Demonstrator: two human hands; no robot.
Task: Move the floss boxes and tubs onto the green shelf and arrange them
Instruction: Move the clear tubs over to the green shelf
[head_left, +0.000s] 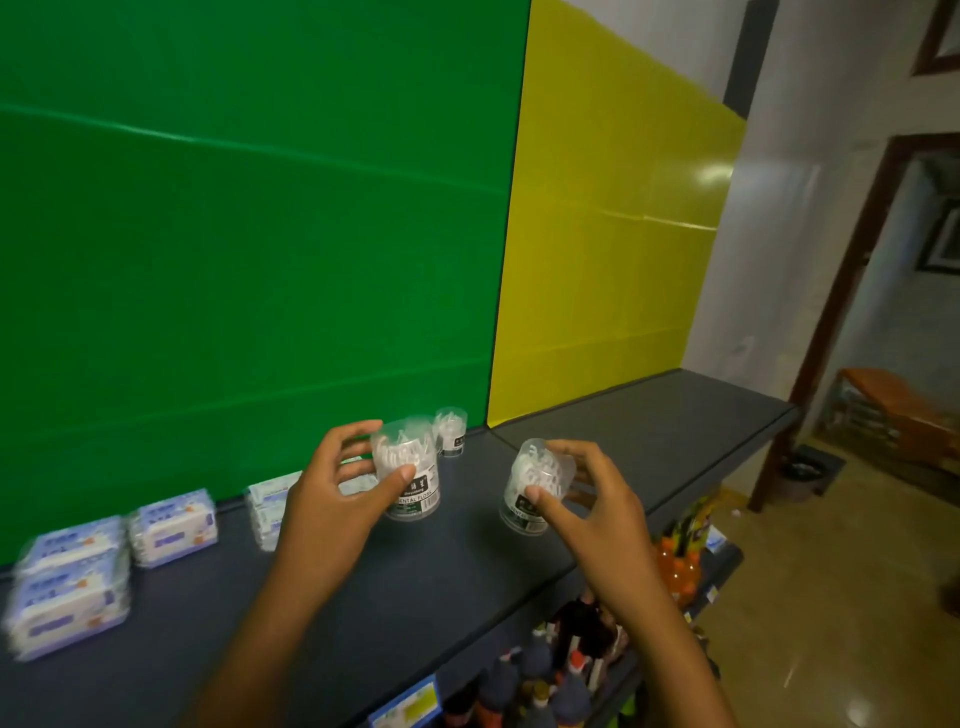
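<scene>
My left hand (340, 486) grips a clear tub of floss picks (410, 462) with a dark label, held upright just above the dark shelf top (415, 571) in front of the green back panel (234, 234). My right hand (592, 499) grips a second clear floss tub (537, 475), tilted toward me. A third tub (451, 430) stands against the green panel behind the left one. Several white-and-blue floss boxes (174, 527) lie along the panel at the left, with stacked boxes (70, 587) at the far left and more boxes (270, 506) partly hidden by my left hand.
A yellow back panel (613, 249) adjoins the green one on the right, with bare shelf top (649, 426) before it. Bottles (540, 675) and orange drinks (675, 566) fill the lower shelf. A doorway and a wooden bench (893, 410) lie to the right.
</scene>
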